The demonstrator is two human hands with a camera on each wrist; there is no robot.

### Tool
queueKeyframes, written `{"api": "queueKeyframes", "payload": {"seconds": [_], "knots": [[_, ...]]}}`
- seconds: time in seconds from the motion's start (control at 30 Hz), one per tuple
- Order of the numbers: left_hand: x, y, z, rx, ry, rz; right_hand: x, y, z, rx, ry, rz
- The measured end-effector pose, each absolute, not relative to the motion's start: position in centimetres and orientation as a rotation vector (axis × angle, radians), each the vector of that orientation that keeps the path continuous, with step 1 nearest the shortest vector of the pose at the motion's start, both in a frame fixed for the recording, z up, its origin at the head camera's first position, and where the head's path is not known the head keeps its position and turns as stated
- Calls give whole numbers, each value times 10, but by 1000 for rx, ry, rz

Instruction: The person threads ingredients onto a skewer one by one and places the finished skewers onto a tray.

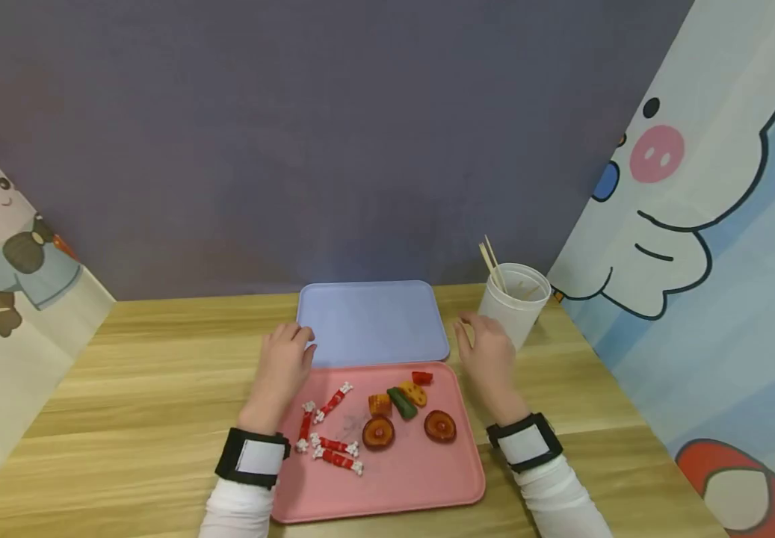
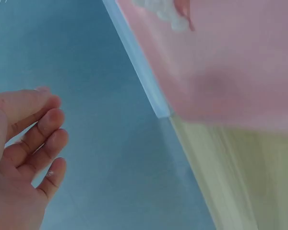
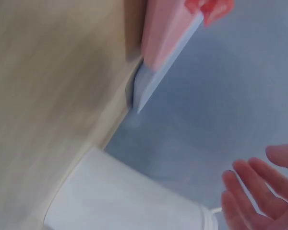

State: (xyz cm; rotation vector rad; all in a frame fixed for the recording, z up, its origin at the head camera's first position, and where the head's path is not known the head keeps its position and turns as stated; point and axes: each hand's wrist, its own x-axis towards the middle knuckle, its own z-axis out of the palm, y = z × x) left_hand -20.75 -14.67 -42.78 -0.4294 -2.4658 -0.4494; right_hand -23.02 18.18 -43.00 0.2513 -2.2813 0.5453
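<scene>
My left hand (image 1: 285, 351) hovers by the left edge of the blue tray (image 1: 374, 321), fingers loosely bent and holding nothing. In the left wrist view its thumb lies near the index fingertip. On the other side, my right hand (image 1: 488, 355) hangs beside the white cup (image 1: 513, 317), also holding nothing, its fingers loosely spread in the right wrist view. Thin wooden sticks (image 1: 491, 263) lean in that cup. Between the forearms lies a pink tray (image 1: 421, 478) bearing several red sticks with white frilled ends (image 1: 338, 458) and two brown mushroom-like rounds (image 1: 378, 433).
Also on the pink tray are an orange corn-like chunk (image 1: 380, 406), a green piece (image 1: 402, 403), a yellow slice with holes (image 1: 414, 393) and a red piece (image 1: 422, 378). The wooden table (image 1: 158, 388) meets a grey wall (image 1: 293, 149) behind the blue tray.
</scene>
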Motion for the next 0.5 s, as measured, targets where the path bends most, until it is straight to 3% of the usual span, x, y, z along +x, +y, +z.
{"api": "queueKeyframes", "payload": {"seconds": [0.5], "knots": [[-201,-178,-425,-428,-2422,-437,-239,215,-422,82,-2123,557]]}}
